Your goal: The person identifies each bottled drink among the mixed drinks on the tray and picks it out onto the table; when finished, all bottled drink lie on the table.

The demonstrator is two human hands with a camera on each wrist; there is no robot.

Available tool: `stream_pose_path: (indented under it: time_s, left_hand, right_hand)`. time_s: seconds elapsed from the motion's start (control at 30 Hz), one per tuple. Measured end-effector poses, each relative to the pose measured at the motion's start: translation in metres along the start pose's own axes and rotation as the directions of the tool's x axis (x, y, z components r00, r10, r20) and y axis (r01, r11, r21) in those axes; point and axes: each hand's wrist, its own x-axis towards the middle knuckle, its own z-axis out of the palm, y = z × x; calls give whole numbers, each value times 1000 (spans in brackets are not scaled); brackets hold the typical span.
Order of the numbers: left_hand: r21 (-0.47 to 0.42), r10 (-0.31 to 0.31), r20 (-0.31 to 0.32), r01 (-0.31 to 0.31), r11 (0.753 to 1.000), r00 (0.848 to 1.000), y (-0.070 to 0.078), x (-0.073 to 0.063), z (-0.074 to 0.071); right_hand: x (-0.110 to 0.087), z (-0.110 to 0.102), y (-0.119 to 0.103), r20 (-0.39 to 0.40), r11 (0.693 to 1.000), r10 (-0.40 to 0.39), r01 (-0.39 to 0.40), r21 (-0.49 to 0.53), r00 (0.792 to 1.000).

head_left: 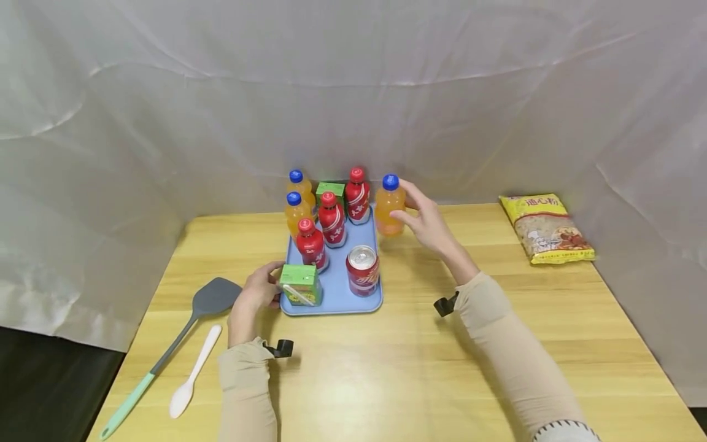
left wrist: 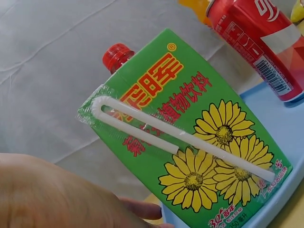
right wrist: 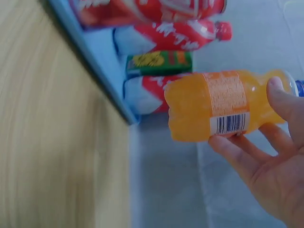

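The right hand (head_left: pixel 426 222) grasped an orange bottle (head_left: pixel 390 212), raised near the tray's (head_left: pixel 338 294) edge at about two o'clock; the right wrist view cut off most of its blue cap. The left hand (head_left: pixel 256 291) was at the tray's eight o'clock edge, by the front carton (head_left: pixel 301 286); its fingertips were partly hidden, so I could not tell whether it gripped. Red bottles (head_left: pixel 333 224) covered much of the rear carton (head_left: pixel 330 187) near twelve.

The front carton read 植物饮料, with 毫升 at its foot; a straw (left wrist: pixel 185 139) crossed other characters. The orange bottle's barcode (right wrist: pixel 230 123) showed, but its small print blurred. The can's (head_left: pixel 363 275) lettering, at four, was only partly visible. The bag (head_left: pixel 544 232), well off toward three, read 通心粉.
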Motion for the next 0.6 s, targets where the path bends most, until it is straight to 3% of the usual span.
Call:
stream_pose_path:
  time_s: [0.33,0.6]
  left_hand:
    - [-14,-1,-6,1,1000,1000,-1,1,1]
    - [-33,-23,-12,22,999,1000,0,1,1]
  right_hand:
    - [8,-13,46,-103,992,130,-130,8,986]
    - [20,-15,66,-190,981,183,-193,-34,965]
